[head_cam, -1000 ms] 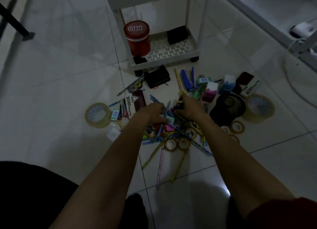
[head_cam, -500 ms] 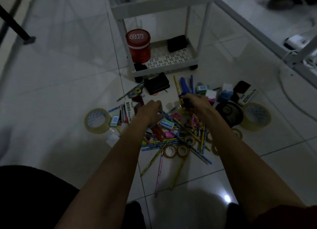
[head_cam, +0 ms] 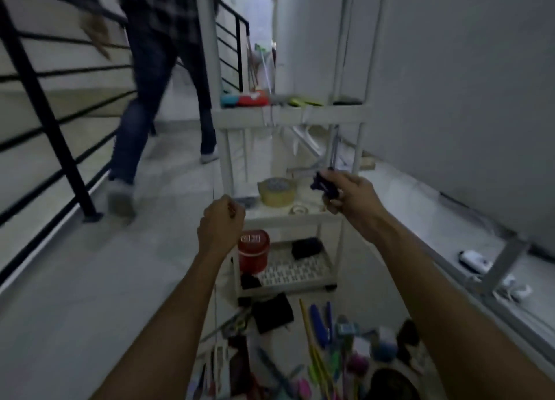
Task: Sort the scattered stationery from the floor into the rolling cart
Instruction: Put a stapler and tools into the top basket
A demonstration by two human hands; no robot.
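Red canister (head_cam: 253, 254) in the cart (head_cam: 288, 287) bears white lettering; too blurred to read.

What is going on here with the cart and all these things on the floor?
A person is sorting things into a white rolling cart. The right hand pinches a small dark object above the cart's middle shelf, where a large tape roll already lies. The left hand is curled beside that shelf; whether it holds anything is unclear. A red canister stands on the bottom shelf. Much stationery lies on the floor below. Another person walks past on the left.
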